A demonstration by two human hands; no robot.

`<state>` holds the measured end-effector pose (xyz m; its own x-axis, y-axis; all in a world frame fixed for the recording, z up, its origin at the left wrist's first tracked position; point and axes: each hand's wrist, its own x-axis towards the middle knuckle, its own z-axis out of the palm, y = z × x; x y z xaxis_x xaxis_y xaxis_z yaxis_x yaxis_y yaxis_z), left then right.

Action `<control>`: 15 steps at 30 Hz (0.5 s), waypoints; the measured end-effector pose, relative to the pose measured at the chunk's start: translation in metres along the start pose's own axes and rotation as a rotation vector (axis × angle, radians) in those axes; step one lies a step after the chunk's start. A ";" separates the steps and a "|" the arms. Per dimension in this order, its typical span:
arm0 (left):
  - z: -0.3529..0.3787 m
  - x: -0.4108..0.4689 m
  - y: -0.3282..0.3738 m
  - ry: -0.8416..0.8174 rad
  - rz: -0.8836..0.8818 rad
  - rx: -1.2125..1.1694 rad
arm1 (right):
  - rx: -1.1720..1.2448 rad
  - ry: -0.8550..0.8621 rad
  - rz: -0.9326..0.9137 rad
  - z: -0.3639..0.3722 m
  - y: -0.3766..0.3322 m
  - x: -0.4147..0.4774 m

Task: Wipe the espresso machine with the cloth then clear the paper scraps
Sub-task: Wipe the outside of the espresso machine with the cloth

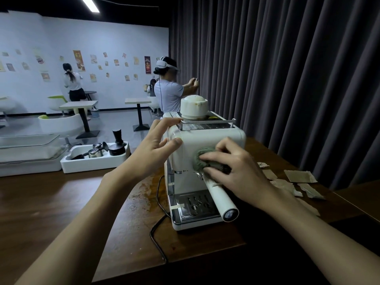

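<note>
Espresso machine (216,138), frame centre: wiping step. Cloth (199,161) gripped in curled right hand (236,169) against front panel; left hand (152,149) spread, bracing top corner. Paper scraps (300,175) at right untouched. Next: probably remaining faces.

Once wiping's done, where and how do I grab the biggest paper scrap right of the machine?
Pinch the biggest paper scrap at its ragged right edge, coming down from above. It lies almost flat on the table, so nothing else offers purchase. The right hand, now holding the cloth on the espresso machine, is nearest.
</note>
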<state>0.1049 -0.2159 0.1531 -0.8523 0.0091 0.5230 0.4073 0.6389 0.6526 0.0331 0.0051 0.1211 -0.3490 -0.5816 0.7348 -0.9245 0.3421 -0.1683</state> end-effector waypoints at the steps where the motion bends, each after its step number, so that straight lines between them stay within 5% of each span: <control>1: 0.000 0.000 0.001 -0.002 -0.009 -0.005 | 0.016 0.029 0.021 -0.002 0.005 -0.003; 10: 0.000 -0.001 0.002 -0.010 -0.011 -0.012 | -0.092 0.337 0.203 -0.017 0.022 -0.013; 15: 0.000 -0.001 0.004 -0.007 -0.014 -0.014 | -0.184 0.248 0.124 -0.008 -0.005 0.009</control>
<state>0.1074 -0.2134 0.1547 -0.8600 0.0053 0.5102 0.3998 0.6283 0.6674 0.0353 0.0042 0.1339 -0.3884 -0.3379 0.8573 -0.8260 0.5401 -0.1614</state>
